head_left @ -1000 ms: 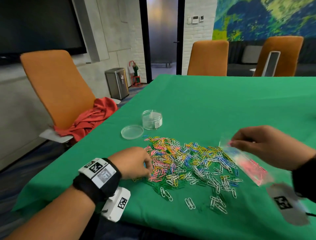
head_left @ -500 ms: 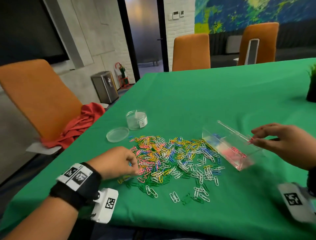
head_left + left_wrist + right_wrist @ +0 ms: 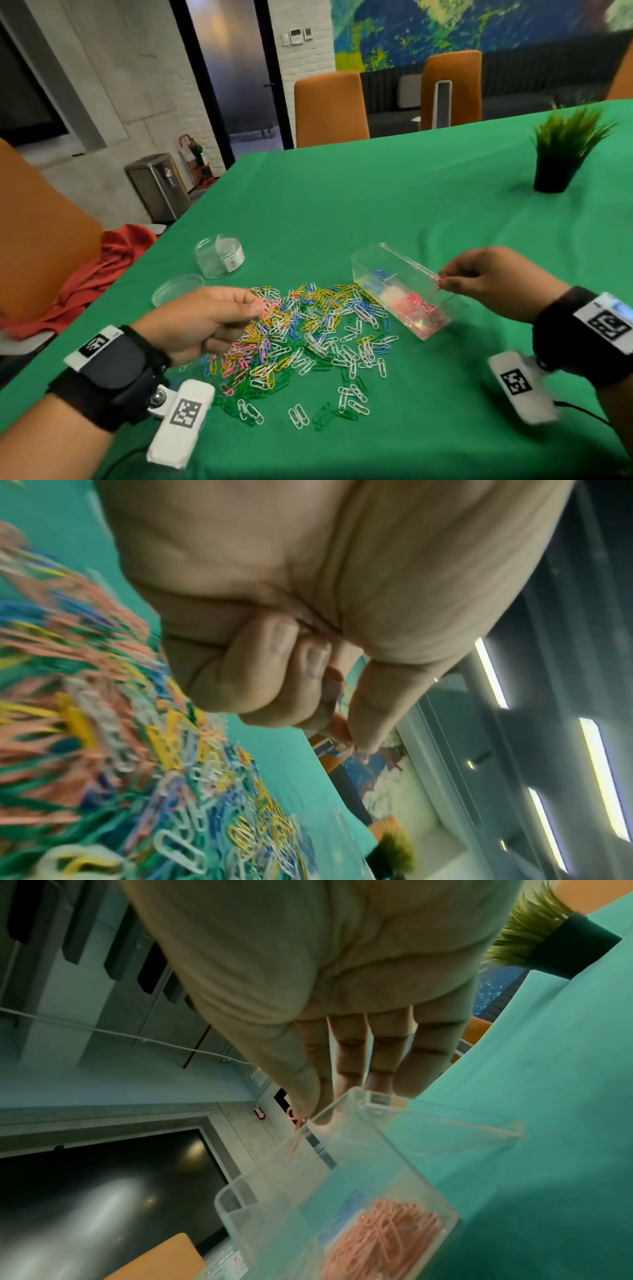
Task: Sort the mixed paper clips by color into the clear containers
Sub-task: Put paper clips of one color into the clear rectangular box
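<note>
Writing: the round jar (image 3: 219,256) carries a small white label with red marks, too small to read; the wrist bands (image 3: 102,346) show black-and-white square code tags, no words
Edges: the pile of clips (image 3: 301,339) lies near the front edge of the green table (image 3: 394,192), with stray white and green clips closest to that edge
Open room: bare green cloth stretches behind the pile to the potted plant (image 3: 561,147) far right; more bare cloth lies right of the clear box (image 3: 400,291)
Pile: pink, yellow, blue, green and white clips mixed together, spread between the two hands
Clear box: rectangular, see-through, divided inside; pink clips (image 3: 383,1234) fill the near compartment, a few blue ones sit in the next one
Round jar: clear, well left of the box and behind the pile, its flat lid (image 3: 176,294) lying beside it on the cloth
Left hand (image 3: 202,322): fingers curled, thumb against fingertips (image 3: 274,669) over the left side of the pile; something pink shows at the pinch, too blurred to tell whether it is a clip
Right hand (image 3: 493,281): thumb and forefinger pinch one pink clip (image 3: 436,286) just above the rim of the box, over the pink compartment
Beyond the table: orange chairs (image 3: 329,106), a red cloth (image 3: 113,260) on the left chair, a metal bin (image 3: 157,185) by the wall
</note>
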The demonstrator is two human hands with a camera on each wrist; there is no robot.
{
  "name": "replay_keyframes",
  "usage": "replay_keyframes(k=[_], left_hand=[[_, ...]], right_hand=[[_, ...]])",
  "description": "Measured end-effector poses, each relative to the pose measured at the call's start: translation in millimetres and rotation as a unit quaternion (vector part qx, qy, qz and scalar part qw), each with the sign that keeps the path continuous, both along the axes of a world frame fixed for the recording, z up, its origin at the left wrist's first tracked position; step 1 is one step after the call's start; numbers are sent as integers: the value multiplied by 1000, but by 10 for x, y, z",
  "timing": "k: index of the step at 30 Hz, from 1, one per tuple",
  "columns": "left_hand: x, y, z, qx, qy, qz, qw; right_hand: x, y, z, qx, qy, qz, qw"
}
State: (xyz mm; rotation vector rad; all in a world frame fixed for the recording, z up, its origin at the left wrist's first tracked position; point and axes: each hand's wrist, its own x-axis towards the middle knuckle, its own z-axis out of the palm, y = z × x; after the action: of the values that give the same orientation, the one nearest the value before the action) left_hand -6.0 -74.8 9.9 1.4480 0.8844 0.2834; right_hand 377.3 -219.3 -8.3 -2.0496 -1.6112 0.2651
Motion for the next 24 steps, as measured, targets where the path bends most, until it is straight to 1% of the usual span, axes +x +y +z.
replay_keyframes(k=[1,3,6,9,10,11,13,14,15,16,17,19,21,24], left_hand=[[131,-9,47,13,13,-13,1000],[446,-55,149,75,60,-39,995],[981,-96,223,190,119,-91,970],[1512,-128,202,251,133,-132,950],[1675,-147,187,278,144,-143,939],[1825,-181,175,316,164,-158,921],[2052,-261,150,392,199,-197,876],[2128,-286,139,417,209,-213,859],[2184,-304,131,429,213,-223,849],[2218,-300,116,430,214,-227,847],[2240,-291,107,416,215,-231,853],[2247,-277,97,361,210,-245,875],[2211,-270,120,321,199,-248,892],[2014,-238,233,291,141,-218,921]], right_hand=[[-4,10,1,-5,-1,-4,1000],[-26,26,11,-15,1,-2,1000],[-44,50,8,-29,0,10,1000],[-13,34,-2,-29,16,13,999],[-10,13,4,-29,24,11,999],[-5,-3,2,-28,32,9,999],[-5,-40,-11,-27,51,0,998],[-12,-57,-20,-26,62,-4,998],[-19,-70,-32,-24,73,-7,997],[-30,-82,-36,-23,80,-10,996],[-34,-88,-41,-20,85,-12,996],[-36,-104,-44,-19,86,-11,996],[-48,-114,-41,-22,82,-6,996],[-88,-141,-18,-35,76,8,996]])
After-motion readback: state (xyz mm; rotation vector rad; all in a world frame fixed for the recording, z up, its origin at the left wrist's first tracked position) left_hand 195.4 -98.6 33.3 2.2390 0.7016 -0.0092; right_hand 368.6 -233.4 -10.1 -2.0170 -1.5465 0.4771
